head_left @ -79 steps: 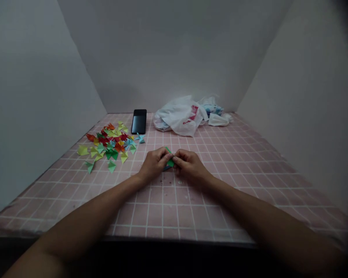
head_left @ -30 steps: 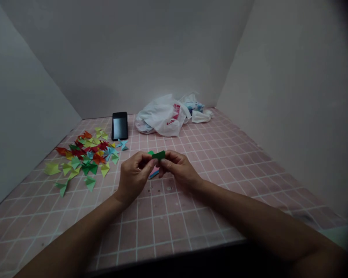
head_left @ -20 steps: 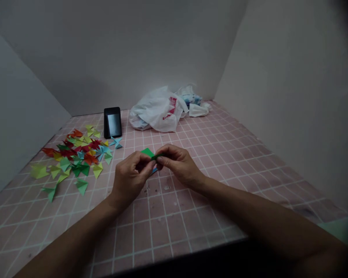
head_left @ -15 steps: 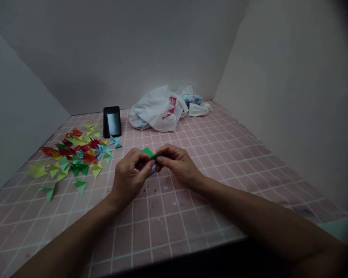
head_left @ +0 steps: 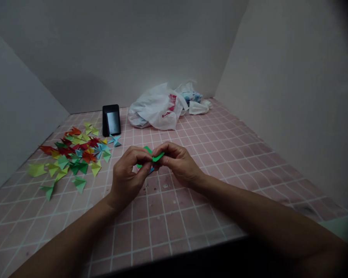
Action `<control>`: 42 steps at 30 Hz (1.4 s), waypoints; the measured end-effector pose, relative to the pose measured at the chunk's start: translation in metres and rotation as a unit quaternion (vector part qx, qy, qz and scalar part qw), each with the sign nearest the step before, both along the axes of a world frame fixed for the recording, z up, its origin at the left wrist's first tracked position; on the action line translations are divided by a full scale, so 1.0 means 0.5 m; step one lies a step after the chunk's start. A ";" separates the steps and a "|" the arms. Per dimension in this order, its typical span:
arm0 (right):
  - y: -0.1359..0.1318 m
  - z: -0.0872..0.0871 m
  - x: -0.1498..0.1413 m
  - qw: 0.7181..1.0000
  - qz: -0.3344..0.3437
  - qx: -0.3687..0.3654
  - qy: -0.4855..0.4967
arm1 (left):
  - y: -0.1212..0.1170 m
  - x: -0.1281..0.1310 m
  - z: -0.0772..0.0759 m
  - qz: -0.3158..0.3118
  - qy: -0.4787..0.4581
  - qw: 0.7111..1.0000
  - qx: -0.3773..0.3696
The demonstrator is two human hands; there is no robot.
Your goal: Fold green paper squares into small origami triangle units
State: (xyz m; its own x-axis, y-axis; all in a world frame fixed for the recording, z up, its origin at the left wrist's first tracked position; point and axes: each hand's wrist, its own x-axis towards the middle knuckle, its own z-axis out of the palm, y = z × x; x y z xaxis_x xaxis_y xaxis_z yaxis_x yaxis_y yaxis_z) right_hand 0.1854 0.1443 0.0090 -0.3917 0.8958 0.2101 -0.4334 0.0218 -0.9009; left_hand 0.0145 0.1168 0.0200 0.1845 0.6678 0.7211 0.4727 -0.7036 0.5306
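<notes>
Head view, looking forward and down across a pink grid-patterned desk (head_left: 188, 204) bounded by pale grey walls (head_left: 281, 100). The left hand (head_left: 126, 172) and right hand (head_left: 178, 164) meet near the middle of the desk, held just above its surface. Both are nearly closed, with fingers curled inward, and each pinches the green origami paper (head_left: 158, 156) between thumb and forefinger. The paper sits between the hands: one bright flap rises above the fingertips and a further green corner shows below the left hand, while the rest is hidden. A small blue folded paper (head_left: 151, 170) lies just beneath the hands, partly covered. The green paper is judged light, thin and soft, stiffened only along its creases. Its smooth layers may slip, and its corners may bend under pressure, so the firmest hold is likely at the folded edges, between the finger pads. Folded paper triangles (head_left: 72, 152) in mixed colours lie in a loose heap near the left edge of the desk, well apart from the hands. A black smartphone (head_left: 111, 120) stands propped near the back edge, with a white plastic bag (head_left: 155, 110) and crumpled white tissue (head_left: 198, 108) to its right. The widest room for moving lies toward the right wall.
</notes>
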 end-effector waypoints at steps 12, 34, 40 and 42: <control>0.008 -0.004 0.004 0.999 0.012 0.036 -0.001 | 0.002 0.001 0.003 -0.008 0.022 0.999 0.049; 0.012 -0.004 0.014 0.992 0.007 0.075 -0.105 | -0.002 0.010 0.002 -0.040 -0.229 0.925 -0.301; 0.011 -0.001 0.017 0.988 -0.001 0.081 -0.130 | -0.002 0.013 0.005 -0.058 -0.239 0.918 -0.311; 0.012 -0.001 0.018 0.987 0.000 0.080 -0.137 | -0.001 0.013 0.005 -0.057 -0.238 0.916 -0.317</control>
State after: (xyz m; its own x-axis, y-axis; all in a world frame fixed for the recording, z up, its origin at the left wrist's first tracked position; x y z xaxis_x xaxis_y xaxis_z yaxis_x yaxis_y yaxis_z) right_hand 0.1944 0.1504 0.0087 -0.4531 0.8598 0.2356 -0.1731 0.1744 -0.9693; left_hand 0.0210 0.1164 0.0227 0.0453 0.9760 0.2129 0.0242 -0.2141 0.9765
